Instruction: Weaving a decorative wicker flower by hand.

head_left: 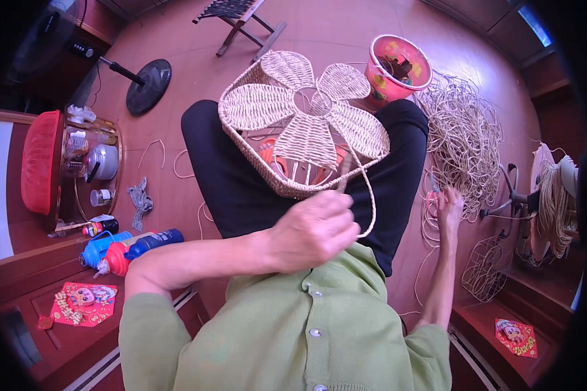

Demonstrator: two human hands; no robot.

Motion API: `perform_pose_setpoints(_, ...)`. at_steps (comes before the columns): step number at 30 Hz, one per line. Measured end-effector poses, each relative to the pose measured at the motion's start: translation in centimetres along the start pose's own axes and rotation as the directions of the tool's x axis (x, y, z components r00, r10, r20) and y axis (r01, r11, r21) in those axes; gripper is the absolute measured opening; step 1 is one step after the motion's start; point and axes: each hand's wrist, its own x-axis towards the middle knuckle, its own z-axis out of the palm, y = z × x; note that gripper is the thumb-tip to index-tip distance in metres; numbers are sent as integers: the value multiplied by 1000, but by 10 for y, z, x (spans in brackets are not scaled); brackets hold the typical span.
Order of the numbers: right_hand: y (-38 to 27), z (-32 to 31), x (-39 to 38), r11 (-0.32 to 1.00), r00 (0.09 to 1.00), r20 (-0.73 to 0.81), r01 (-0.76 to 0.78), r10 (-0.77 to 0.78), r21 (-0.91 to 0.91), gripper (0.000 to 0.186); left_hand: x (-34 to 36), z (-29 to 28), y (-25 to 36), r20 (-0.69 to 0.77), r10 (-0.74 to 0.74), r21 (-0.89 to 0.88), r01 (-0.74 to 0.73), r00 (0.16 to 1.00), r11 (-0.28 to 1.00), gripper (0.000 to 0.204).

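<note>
One woven basket (304, 140), long axis far-left to near-right: your left grip (321, 225), nearside, clasps a half-hidden slim brown piece (344, 173); right grip (449, 204) contents unclear.

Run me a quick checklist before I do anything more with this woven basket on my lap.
1. Basket supported: ok, it rests across both thighs.
2. Left hand closed, with the cord loop running to it: ok.
3. Loop clear of knots: ok, none visible in its hanging part.
4. Nearest petal woven down to the rim: not ok, bare strands show below it.
5. Right hand free: cannot tell, its fingers are bent and may hold something.
6. Cord heap untangled: not ok, it lies jumbled on the floor.
</note>
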Motion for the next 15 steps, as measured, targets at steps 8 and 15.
perform_pose_setpoints(8,-250,-122,44,234,833,332,-251,-443,939,36,40,53,8,93,260,-162,-243,961,956,26)
perform_pose_setpoints(15,43,-184,238,712,965,-259,212,-44,669,29,-16,-16,-70,-300,-388,-58,389,871,919,19)
